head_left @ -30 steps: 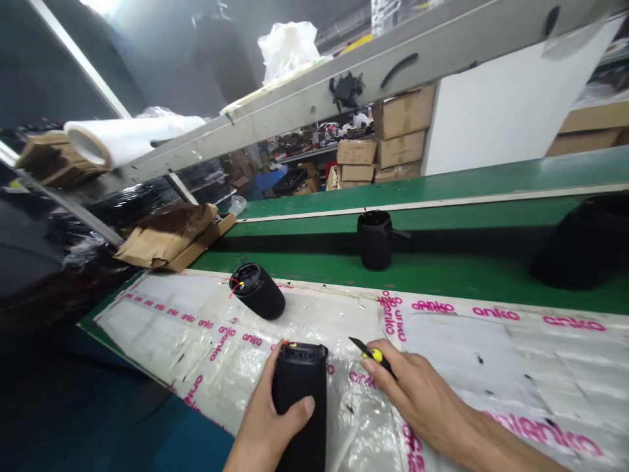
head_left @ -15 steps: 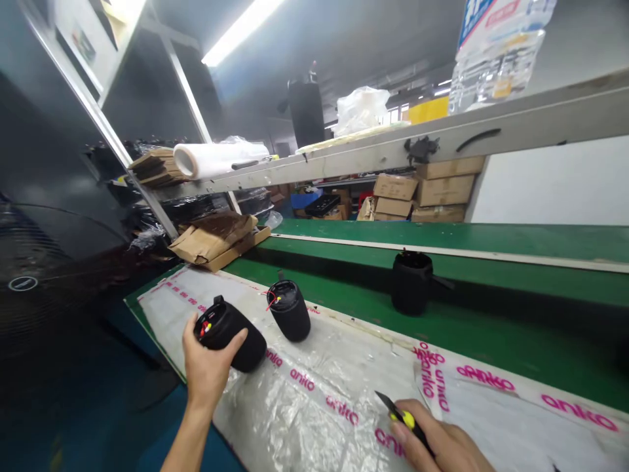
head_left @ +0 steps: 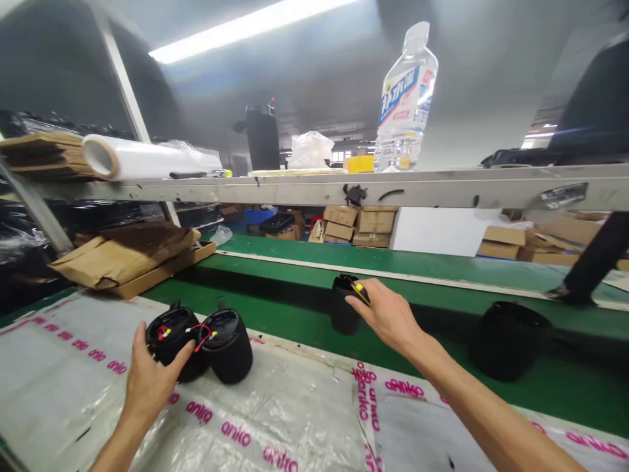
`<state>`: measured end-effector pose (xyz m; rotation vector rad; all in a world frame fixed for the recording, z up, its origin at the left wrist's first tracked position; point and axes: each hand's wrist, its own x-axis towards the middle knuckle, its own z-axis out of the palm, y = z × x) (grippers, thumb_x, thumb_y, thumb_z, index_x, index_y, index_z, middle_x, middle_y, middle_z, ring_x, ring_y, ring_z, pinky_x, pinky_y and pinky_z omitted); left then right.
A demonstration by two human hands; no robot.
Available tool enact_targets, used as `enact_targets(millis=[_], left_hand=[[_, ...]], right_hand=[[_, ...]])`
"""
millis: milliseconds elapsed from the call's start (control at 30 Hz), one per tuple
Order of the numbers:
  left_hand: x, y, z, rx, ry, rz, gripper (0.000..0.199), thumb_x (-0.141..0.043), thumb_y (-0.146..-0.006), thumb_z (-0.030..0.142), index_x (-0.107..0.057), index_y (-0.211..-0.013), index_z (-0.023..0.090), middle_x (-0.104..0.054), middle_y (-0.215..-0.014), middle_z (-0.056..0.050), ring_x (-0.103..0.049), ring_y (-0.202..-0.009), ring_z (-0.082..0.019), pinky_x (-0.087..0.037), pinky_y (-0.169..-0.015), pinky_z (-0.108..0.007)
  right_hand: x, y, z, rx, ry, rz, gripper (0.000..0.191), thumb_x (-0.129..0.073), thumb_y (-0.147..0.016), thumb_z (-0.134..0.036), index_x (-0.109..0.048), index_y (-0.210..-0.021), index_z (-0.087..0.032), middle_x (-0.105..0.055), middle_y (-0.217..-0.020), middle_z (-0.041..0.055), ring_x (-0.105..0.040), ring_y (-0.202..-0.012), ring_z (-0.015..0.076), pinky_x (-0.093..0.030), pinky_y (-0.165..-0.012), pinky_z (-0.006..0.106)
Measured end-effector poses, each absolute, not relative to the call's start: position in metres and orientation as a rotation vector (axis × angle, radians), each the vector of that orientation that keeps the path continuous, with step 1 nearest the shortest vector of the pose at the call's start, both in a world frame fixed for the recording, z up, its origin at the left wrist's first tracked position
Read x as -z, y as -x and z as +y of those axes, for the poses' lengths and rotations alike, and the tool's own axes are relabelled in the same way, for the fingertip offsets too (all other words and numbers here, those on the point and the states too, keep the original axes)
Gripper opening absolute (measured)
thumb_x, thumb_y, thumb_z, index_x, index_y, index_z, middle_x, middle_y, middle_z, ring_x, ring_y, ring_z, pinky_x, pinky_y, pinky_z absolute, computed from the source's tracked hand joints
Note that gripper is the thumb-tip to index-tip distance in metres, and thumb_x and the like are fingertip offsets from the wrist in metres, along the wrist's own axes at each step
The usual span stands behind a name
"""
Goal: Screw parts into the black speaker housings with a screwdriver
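Fingers (head_left: 140,336) spread, the left hand (head_left: 149,377) clasps a black cylinder (head_left: 177,321) at eight o'clock, probably to keep it upright, red wires (head_left: 164,333) uppermost; the hand points to one. On its three-o'clock side, just beside, stands a second cylinder (head_left: 230,354). Now five o'clock: a far cylinder (head_left: 344,316) on the green bench (head_left: 285,321), and there the right hand (head_left: 390,316), outstretched toward ten, pinches a yellow-and-black cutter (head_left: 362,292). Touching that cylinder? Can't tell.

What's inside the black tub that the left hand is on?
Near the top of the tub, you can see red wires and a little yellow bit. Deeper down is dark and hidden behind its wall, so I can't tell.
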<state>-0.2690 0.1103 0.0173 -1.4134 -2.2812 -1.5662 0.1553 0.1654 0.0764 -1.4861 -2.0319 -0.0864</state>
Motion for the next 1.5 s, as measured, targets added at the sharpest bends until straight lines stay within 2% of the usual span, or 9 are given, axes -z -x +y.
enact_targets(millis=[100,267,400,500,700,833,967,1200,1500], left_hand=[[-0.014,0.273,0.094,1.626,1.403,-2.313,0.098,-0.06,-0.079,0.058,-0.014,-0.154,0.017,-0.04,-0.152,-0.016,-0.051,-0.129,-0.036,-0.045,-0.107,-0.05],[-0.024,0.247,0.047,1.655,1.235,-2.175,0.087,-0.062,-0.074,0.06,-0.032,-0.148,0.025,-0.049,-0.144,-0.009,-0.057,-0.12,-0.036,-0.044,-0.107,-0.054],[-0.029,0.208,0.012,1.434,1.455,-1.887,0.054,-0.057,-0.083,0.051,-0.053,-0.13,0.023,-0.056,-0.133,-0.01,-0.054,-0.124,-0.033,-0.038,-0.113,-0.05],[-0.025,0.179,0.003,1.329,1.899,-1.597,0.034,-0.064,-0.083,0.034,-0.06,-0.116,0.028,-0.063,-0.123,-0.005,-0.061,-0.115,-0.025,-0.049,-0.104,-0.04],[-0.039,0.119,0.012,1.845,2.874,-2.091,0.078,-0.068,-0.077,0.056,-0.041,-0.145,0.028,-0.048,-0.149,-0.008,-0.048,-0.133,-0.031,-0.041,-0.111,-0.048],[-0.051,0.099,0.008,2.136,3.148,-1.991,0.083,-0.073,-0.073,0.053,-0.043,-0.143,0.02,-0.059,-0.137,-0.011,-0.058,-0.121,-0.032,-0.046,-0.104,-0.046],[-0.042,0.102,-0.006,1.612,2.513,-2.515,0.084,-0.07,-0.075,0.042,-0.035,-0.148,0.018,-0.046,-0.149,-0.012,-0.042,-0.138,-0.029,-0.031,-0.117,-0.044],[-0.031,0.108,-0.013,0.434,2.493,-2.717,0.08,-0.056,-0.082,0.049,-0.03,-0.151,0.016,-0.051,-0.145,-0.014,-0.049,-0.133,-0.031,-0.036,-0.11,-0.047],[-0.027,0.107,-0.002,0.091,2.518,-2.665,0.074,-0.046,-0.087,0.058,-0.03,-0.149,0.021,-0.052,-0.145,-0.01,-0.049,-0.133,-0.027,-0.036,-0.109,-0.043]], right_hand=[[-0.073,-0.151,0.197,0.073,1.483,-2.122,0.019,-0.063,-0.093,-0.026,-0.06,-0.11,-0.019,-0.06,-0.115,0.0098,-0.064,-0.086,0.024,-0.041,-0.067,0.03],[-0.061,-0.149,0.209,-0.05,1.458,-2.167,0.007,-0.063,-0.089,-0.017,-0.06,-0.095,-0.015,-0.061,-0.092,0.007,-0.061,-0.082,0.0229,-0.04,-0.069,0.031],[-0.065,-0.159,0.185,-0.214,1.355,-2.137,0.011,-0.057,-0.094,-0.026,-0.055,-0.09,-0.017,-0.058,-0.085,0.0042,-0.057,-0.078,0.0204,-0.041,-0.069,0.03],[-0.07,-0.162,0.147,-0.44,1.26,-2.137,0.024,-0.051,-0.098,-0.042,-0.054,-0.095,-0.018,-0.053,-0.076,-0.0008,-0.053,-0.065,0.0164,-0.041,-0.058,0.026],[-0.062,-0.14,0.072,-1.426,0.886,-1.823,0.039,-0.068,-0.088,-0.05,-0.054,-0.108,-0.02,-0.048,-0.076,-0.0035,-0.046,-0.062,0.013,-0.041,-0.056,0.025],[-0.047,-0.126,0.052,-1.404,0.902,-1.863,0.041,-0.065,-0.089,-0.054,-0.053,-0.112,-0.021,-0.054,-0.082,-0.0008,-0.052,-0.067,0.016,-0.043,-0.06,0.028],[-0.032,-0.123,0.04,-0.848,1.176,-1.983,0.039,-0.044,-0.1,-0.054,-0.047,-0.127,-0.025,-0.061,-0.108,0.007,-0.059,-0.093,0.0238,-0.044,-0.08,0.036],[-0.012,-0.108,0.005,-0.666,1.372,-2.365,0.024,-0.029,-0.107,-0.035,-0.049,-0.112,-0.023,-0.065,-0.079,0.0031,-0.065,-0.071,0.0259,-0.037,-0.059,0.033],[0.016,-0.096,0.0,-0.449,1.438,-2.536,0.007,-0.043,-0.105,-0.027,-0.046,-0.105,-0.021,-0.066,-0.074,0.0003,-0.065,-0.059,0.0248,-0.019,-0.048,0.033]])
